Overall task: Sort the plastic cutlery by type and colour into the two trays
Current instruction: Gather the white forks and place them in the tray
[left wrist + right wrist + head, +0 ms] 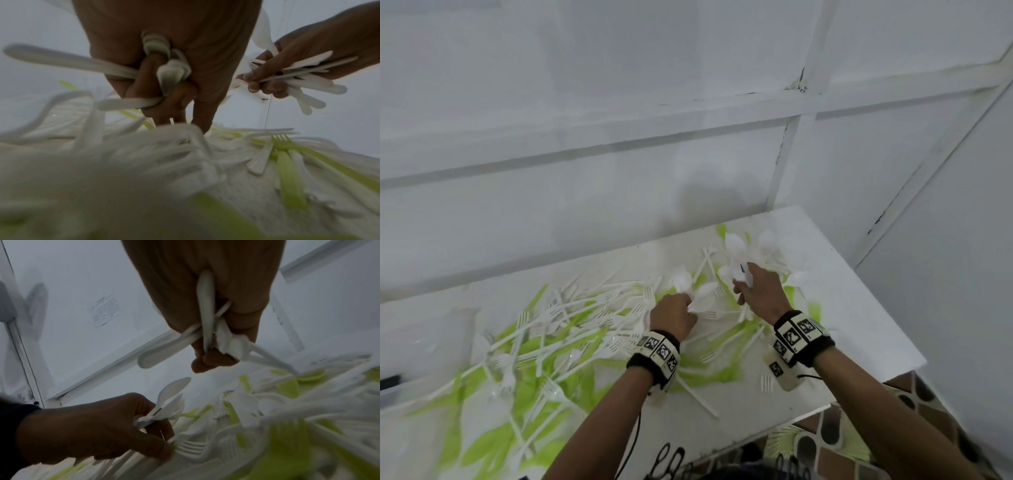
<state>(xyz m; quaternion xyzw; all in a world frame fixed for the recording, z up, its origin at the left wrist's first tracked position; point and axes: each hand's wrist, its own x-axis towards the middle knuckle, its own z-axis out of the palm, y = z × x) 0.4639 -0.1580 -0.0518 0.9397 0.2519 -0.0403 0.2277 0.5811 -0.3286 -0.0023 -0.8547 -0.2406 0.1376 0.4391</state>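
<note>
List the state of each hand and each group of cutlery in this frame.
Left hand: grips a bunch of white plastic spoons, low over the pile.
Right hand: grips a bundle of white plastic cutlery, raised above the table.
Loose white plastic forks: scattered, unsorted.
Loose green plastic cutlery: mixed among the white.
White table: covered in cutlery; no trays visible.
</note>
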